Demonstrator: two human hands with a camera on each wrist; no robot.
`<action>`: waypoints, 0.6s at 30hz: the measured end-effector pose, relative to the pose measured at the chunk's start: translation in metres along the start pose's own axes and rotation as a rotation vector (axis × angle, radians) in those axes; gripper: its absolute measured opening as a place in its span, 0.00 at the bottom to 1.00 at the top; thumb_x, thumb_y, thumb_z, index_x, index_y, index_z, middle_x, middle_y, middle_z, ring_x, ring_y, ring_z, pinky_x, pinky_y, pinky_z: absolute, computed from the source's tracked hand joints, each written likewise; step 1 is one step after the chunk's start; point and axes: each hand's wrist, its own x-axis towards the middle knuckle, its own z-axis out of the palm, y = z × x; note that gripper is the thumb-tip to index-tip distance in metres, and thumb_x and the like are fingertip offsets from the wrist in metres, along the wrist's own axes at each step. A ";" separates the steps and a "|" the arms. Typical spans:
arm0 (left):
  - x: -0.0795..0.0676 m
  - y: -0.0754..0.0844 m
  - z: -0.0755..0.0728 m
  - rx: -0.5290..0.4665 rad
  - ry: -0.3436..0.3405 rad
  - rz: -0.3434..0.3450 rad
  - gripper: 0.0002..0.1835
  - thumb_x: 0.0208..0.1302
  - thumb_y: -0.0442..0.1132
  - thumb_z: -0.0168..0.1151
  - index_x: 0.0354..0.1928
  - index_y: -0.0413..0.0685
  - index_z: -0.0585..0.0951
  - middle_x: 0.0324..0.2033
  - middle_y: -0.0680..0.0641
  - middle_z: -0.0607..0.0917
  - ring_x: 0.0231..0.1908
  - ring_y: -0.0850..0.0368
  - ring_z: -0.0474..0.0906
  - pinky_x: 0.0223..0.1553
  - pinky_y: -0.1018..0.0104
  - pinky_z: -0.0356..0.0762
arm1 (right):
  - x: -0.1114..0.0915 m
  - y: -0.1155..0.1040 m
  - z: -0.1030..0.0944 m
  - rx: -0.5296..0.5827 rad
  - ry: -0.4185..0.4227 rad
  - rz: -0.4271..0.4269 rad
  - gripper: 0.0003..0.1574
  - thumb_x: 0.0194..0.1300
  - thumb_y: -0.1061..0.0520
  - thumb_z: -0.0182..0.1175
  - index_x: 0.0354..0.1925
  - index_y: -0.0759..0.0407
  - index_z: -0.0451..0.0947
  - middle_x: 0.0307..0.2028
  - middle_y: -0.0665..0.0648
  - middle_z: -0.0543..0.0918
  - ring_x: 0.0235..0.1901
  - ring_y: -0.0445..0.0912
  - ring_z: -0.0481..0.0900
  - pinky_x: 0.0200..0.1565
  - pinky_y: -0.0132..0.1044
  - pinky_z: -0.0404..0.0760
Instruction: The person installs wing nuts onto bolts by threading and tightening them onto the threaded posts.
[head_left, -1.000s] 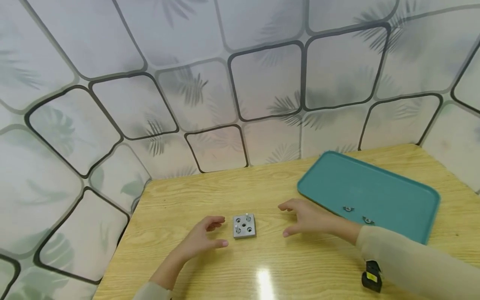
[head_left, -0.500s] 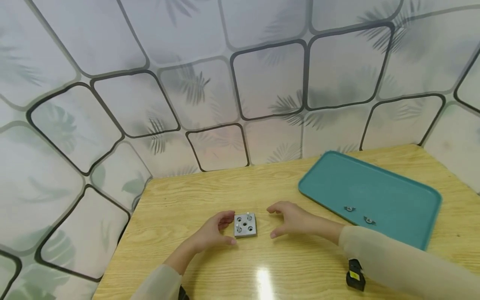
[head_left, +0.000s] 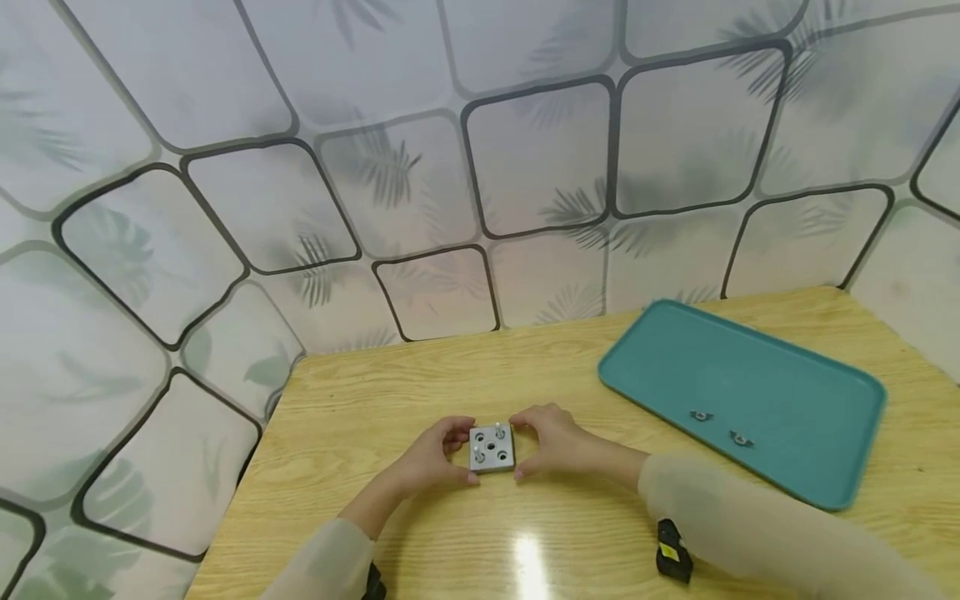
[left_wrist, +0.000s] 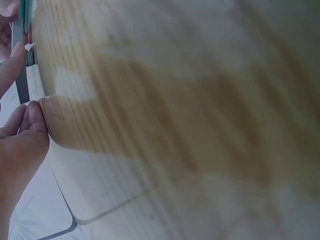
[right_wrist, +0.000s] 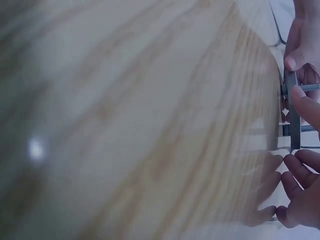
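Observation:
A square grey metal plate [head_left: 492, 449] with several holes lies flat on the table between the hands. Two bolts stand up through it; the right wrist view shows the bolt heads under the plate [right_wrist: 293, 115], lifting it off the wood. My left hand [head_left: 431, 458] holds its left side, thumb at the near corner and curled fingers at the far one. At the right side, my right hand [head_left: 555, 442] has its thumb and index finger at the corners. In the left wrist view, the left fingertips [left_wrist: 35, 117] meet the plate's end; exact contact is partly hidden.
A teal tray [head_left: 735, 375] lies at the right on the wooden table [head_left: 375, 383]. Two wing nuts [head_left: 701, 415] rest near its front edge. Patterned panels [head_left: 540, 167] rise behind the table and at its sides. A black device [head_left: 672, 554] is at the right sleeve.
Both hands have moved inward to the metal plate, the left first, then the right from beside the tray. The plate and wing nuts have stayed in place.

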 end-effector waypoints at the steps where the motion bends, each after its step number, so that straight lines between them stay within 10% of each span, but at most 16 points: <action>1: 0.000 0.001 0.000 0.003 0.005 0.003 0.43 0.43 0.34 0.78 0.63 0.40 0.66 0.55 0.43 0.73 0.58 0.49 0.68 0.62 0.53 0.63 | 0.001 -0.002 0.002 0.000 0.007 0.007 0.48 0.37 0.47 0.79 0.55 0.65 0.74 0.51 0.60 0.79 0.51 0.55 0.70 0.56 0.55 0.63; 18: 0.004 -0.002 0.001 0.066 0.037 0.011 0.37 0.41 0.36 0.79 0.56 0.40 0.72 0.50 0.46 0.76 0.51 0.51 0.71 0.59 0.53 0.67 | 0.004 -0.010 0.009 0.041 0.054 0.033 0.43 0.35 0.51 0.80 0.51 0.63 0.76 0.46 0.57 0.77 0.48 0.51 0.68 0.52 0.48 0.67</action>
